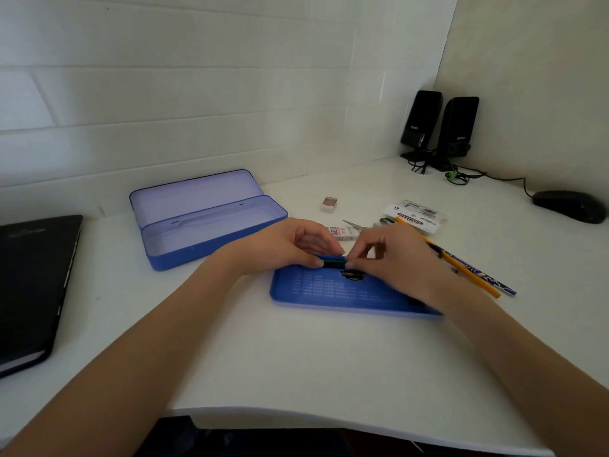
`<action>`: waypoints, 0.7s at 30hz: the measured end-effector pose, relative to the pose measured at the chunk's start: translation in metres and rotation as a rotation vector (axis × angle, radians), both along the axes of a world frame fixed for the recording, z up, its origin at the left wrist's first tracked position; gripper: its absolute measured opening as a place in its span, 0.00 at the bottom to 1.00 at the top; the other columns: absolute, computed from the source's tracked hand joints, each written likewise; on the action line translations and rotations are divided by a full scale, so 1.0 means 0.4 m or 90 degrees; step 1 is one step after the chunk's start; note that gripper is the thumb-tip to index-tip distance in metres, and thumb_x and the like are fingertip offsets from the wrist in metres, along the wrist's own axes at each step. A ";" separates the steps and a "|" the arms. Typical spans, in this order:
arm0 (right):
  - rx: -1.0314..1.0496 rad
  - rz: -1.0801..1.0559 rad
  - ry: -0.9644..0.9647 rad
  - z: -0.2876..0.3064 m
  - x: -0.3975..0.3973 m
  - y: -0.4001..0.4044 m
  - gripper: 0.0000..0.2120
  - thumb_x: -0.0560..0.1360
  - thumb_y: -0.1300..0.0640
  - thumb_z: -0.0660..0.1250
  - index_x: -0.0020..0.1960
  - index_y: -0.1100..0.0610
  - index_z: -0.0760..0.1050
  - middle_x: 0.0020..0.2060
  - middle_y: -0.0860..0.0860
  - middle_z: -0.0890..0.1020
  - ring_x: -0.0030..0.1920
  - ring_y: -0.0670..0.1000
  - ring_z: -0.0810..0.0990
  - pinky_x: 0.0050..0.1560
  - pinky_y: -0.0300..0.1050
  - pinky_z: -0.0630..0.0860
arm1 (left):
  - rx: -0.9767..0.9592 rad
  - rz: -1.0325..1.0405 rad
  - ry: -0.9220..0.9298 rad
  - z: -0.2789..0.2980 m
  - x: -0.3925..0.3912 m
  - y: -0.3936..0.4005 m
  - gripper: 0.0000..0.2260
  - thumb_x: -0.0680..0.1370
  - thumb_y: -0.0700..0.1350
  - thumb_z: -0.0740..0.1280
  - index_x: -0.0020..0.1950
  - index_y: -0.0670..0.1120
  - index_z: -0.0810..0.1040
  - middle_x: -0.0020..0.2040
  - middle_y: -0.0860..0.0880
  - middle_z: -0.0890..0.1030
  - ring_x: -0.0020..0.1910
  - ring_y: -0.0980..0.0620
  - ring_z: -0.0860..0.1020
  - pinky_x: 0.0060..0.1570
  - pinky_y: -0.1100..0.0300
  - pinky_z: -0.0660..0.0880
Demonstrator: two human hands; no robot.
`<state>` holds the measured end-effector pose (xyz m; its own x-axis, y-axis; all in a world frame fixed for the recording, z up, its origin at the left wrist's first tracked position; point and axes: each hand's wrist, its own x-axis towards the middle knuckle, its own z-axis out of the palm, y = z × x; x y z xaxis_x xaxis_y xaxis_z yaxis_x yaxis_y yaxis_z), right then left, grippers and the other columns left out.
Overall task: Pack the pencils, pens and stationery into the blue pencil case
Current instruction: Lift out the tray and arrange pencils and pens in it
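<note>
The blue pencil case (211,222) lies open on the white desk, its lid leaning back and its tray bare inside. In front of it to the right lies a flat blue insert tray (339,291) with printed text. Over its far edge my left hand (283,242) and my right hand (392,255) both pinch a bundle of dark green and blue pencils (333,261), one hand at each end. A yellow pencil (461,262) and a patterned blue pen (484,275) lie to the right. Behind my hands lie a lead box (342,231), scissors (354,224), a sticky note pack (415,216) and an eraser (329,204).
A black laptop (29,285) lies closed at the left desk edge. Two black speakers (438,127) with cables stand in the far right corner, and a black mouse (570,206) sits at the right. White walls bound the desk behind and to the right.
</note>
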<state>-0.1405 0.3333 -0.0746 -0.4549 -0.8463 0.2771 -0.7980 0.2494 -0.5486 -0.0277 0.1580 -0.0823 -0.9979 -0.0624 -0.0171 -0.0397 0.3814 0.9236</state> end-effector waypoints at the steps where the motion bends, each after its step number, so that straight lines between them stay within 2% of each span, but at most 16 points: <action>1: -0.043 -0.046 -0.008 0.010 -0.017 0.008 0.02 0.69 0.57 0.73 0.38 0.52 0.82 0.32 0.41 0.80 0.34 0.33 0.74 0.35 0.27 0.68 | 0.002 0.001 0.001 -0.002 0.000 -0.001 0.15 0.73 0.27 0.66 0.52 0.45 0.79 0.55 0.48 0.83 0.58 0.54 0.80 0.59 0.64 0.74; 3: -0.144 -0.183 -0.039 0.034 -0.067 0.040 0.01 0.70 0.55 0.72 0.40 0.52 0.82 0.34 0.44 0.80 0.35 0.37 0.75 0.34 0.28 0.67 | -0.006 0.002 0.004 -0.003 -0.001 -0.001 0.15 0.73 0.27 0.66 0.52 0.45 0.80 0.56 0.48 0.83 0.58 0.54 0.80 0.60 0.64 0.74; 5: -0.142 -0.295 -0.049 0.042 -0.118 0.081 0.05 0.70 0.52 0.71 0.44 0.52 0.81 0.38 0.49 0.81 0.38 0.41 0.76 0.34 0.34 0.67 | -0.013 0.004 0.006 -0.003 -0.001 0.000 0.15 0.73 0.28 0.66 0.52 0.45 0.80 0.56 0.48 0.83 0.58 0.54 0.80 0.60 0.64 0.74; 9: 0.070 -0.250 -0.097 0.017 -0.142 0.093 0.14 0.69 0.47 0.72 0.54 0.48 0.79 0.47 0.51 0.80 0.42 0.46 0.75 0.37 0.36 0.66 | -0.018 0.016 0.003 -0.003 -0.002 0.002 0.14 0.73 0.28 0.66 0.53 0.44 0.80 0.56 0.48 0.83 0.58 0.54 0.80 0.60 0.64 0.74; 12: 0.125 -0.219 -0.074 0.019 -0.124 0.070 0.19 0.68 0.42 0.71 0.57 0.46 0.77 0.49 0.49 0.77 0.49 0.50 0.74 0.46 0.42 0.68 | -0.021 0.031 0.003 -0.005 -0.002 0.002 0.14 0.73 0.28 0.67 0.54 0.41 0.79 0.56 0.47 0.83 0.58 0.54 0.80 0.60 0.63 0.74; 17: 0.107 -0.201 -0.020 0.010 -0.125 0.060 0.10 0.74 0.47 0.65 0.53 0.47 0.79 0.49 0.50 0.80 0.49 0.51 0.75 0.48 0.47 0.72 | -0.017 0.030 0.001 -0.007 -0.003 0.001 0.14 0.73 0.28 0.67 0.54 0.43 0.79 0.56 0.47 0.83 0.58 0.54 0.80 0.61 0.63 0.74; 19: 0.090 -0.245 -0.002 0.009 -0.133 0.064 0.09 0.76 0.49 0.63 0.52 0.46 0.80 0.51 0.50 0.80 0.51 0.52 0.76 0.52 0.51 0.74 | -0.012 0.030 -0.003 -0.008 -0.004 -0.001 0.15 0.73 0.28 0.67 0.54 0.43 0.79 0.57 0.47 0.83 0.58 0.54 0.80 0.61 0.61 0.74; 21: 0.076 -0.296 0.005 0.014 -0.141 0.074 0.04 0.74 0.51 0.66 0.48 0.47 0.79 0.48 0.51 0.80 0.50 0.53 0.77 0.52 0.52 0.75 | -0.007 0.025 -0.008 -0.007 -0.004 -0.001 0.15 0.73 0.27 0.67 0.54 0.44 0.79 0.57 0.48 0.83 0.59 0.54 0.79 0.62 0.61 0.74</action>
<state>-0.1968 0.3631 -0.0688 -0.7911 -0.5800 0.1944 -0.5907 0.6418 -0.4890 -0.0293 0.1575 -0.0850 -0.9944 -0.1014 -0.0289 -0.0664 0.3897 0.9185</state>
